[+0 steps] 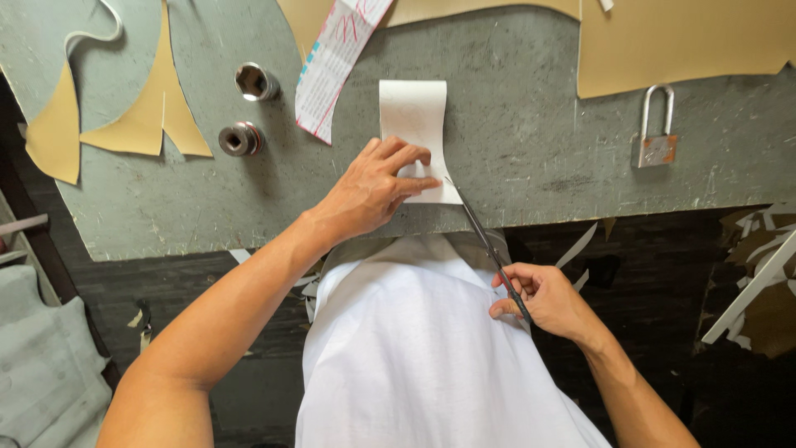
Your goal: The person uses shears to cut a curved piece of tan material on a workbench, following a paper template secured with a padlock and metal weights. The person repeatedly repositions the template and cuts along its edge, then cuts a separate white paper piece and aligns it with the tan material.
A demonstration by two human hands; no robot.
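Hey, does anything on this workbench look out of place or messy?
Mostly the floor: pale offcut strips lie scattered beside the bench. On the scarred grey benchtop, a padlock sits with its shackle up among tan cut sheets.

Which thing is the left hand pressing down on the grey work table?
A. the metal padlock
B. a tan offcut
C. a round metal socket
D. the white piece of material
D: the left hand lies flat on the white piece of material, while the padlock, the round metal sockets and the tan offcuts lie apart from it, untouched; the right hand holds a thin blade tool whose tip meets that piece's edge.
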